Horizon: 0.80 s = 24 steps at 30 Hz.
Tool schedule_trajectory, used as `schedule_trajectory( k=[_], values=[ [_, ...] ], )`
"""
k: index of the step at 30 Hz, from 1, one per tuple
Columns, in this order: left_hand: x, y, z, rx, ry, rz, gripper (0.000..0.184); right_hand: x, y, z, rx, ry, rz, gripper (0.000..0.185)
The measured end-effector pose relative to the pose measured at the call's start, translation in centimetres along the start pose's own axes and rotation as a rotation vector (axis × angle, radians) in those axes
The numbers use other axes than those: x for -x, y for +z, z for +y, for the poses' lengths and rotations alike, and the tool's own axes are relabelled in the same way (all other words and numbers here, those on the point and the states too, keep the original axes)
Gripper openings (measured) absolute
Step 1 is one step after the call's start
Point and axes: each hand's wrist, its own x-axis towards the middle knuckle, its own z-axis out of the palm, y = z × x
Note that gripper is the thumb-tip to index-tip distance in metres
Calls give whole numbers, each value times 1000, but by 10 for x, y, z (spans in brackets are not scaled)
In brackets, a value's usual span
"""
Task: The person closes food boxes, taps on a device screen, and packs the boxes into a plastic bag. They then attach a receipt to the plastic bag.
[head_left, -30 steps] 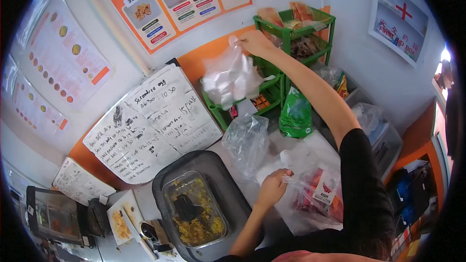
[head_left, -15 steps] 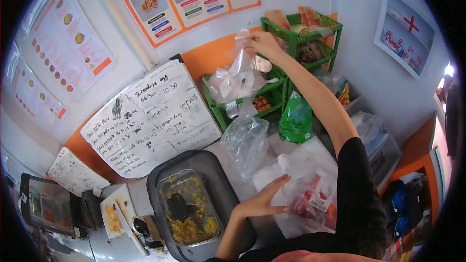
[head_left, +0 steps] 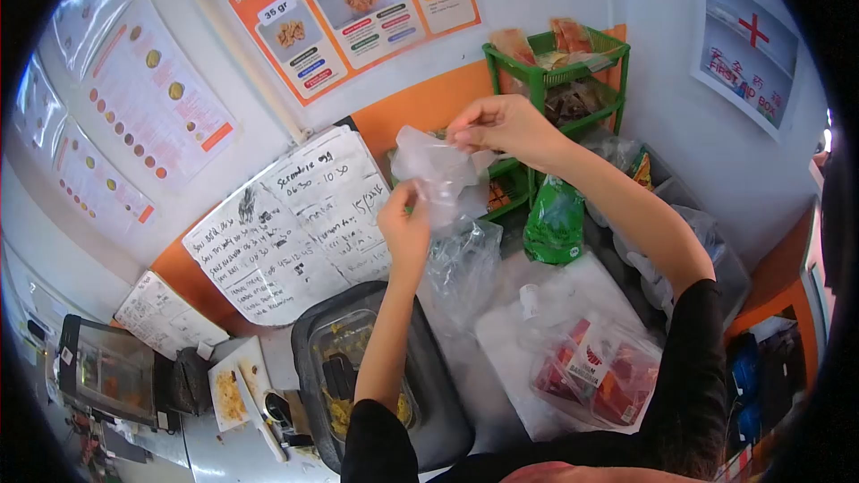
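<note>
A thin, translucent white plastic bag [head_left: 432, 164] is stretched between my two hands in front of the green rack [head_left: 537, 67]. My right hand [head_left: 512, 128] pinches its upper right part between thumb and fingers. Lower down on the left, my left hand [head_left: 405, 219] has its fingers closed on the bag's edge. Below the hands lies a crumpled clear plastic bag [head_left: 465, 268]. To the right of it, a clear package with red contents [head_left: 595, 371] rests on a white board [head_left: 510, 340].
My left forearm passes over a dark tray [head_left: 438, 411] holding a glass dish of yellow food [head_left: 344, 340]. A knife [head_left: 259, 416] lies beside a cutting board [head_left: 234, 385]. A green bag [head_left: 553, 224] stands by the rack; handwritten boards [head_left: 295, 224] lean on the wall.
My left hand has risen from beside the red package to the plastic bag. My right hand has come down with the bag, away from the rack. The view has shifted slightly.
</note>
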Motion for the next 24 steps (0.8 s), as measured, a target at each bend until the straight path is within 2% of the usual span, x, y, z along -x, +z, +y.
schedule_trajectory(
  k=[2, 4, 5, 7, 8, 10, 12, 14, 17, 20, 23, 24],
  values=[
    [6, 0, 3, 286, -163, 56, 10, 7, -16, -2, -86, -3, 90, 15],
    [5, -3, 28, 424, -254, 121, 10, 5, -33, 6, -255, -33, 192, 18],
    [5, -4, 34, 491, -300, 154, 10, 8, -34, 6, -58, 23, 184, 20],
    [9, -6, 36, 411, -262, 67, 12, 19, -26, -1, 331, 126, 169, 23],
    [9, -7, 37, 370, -239, 22, 14, 18, -19, 21, 462, -59, 95, 27],
    [10, -1, 25, 346, -280, -41, 17, 41, 11, 0, 552, -243, -58, 31],
    [12, 3, 24, 310, -281, -93, 19, 48, 21, 0, 603, -281, -74, 32],
    [12, 3, 34, 264, -233, -129, 20, 45, 21, 22, 540, -160, -14, 32],
    [14, 7, 19, 372, -191, -103, 15, 41, 9, 18, 501, -31, -10, 27],
    [14, 5, 2, 592, -341, 27, 14, 47, -3, 19, 453, 46, -61, 24],
    [16, -5, -3, 417, -271, -82, 6, 57, -18, 30, 463, 117, -64, 25],
    [21, 1, 11, 433, -160, -164, 9, 61, -18, 30, 410, 125, -83, 24]
  ],
)
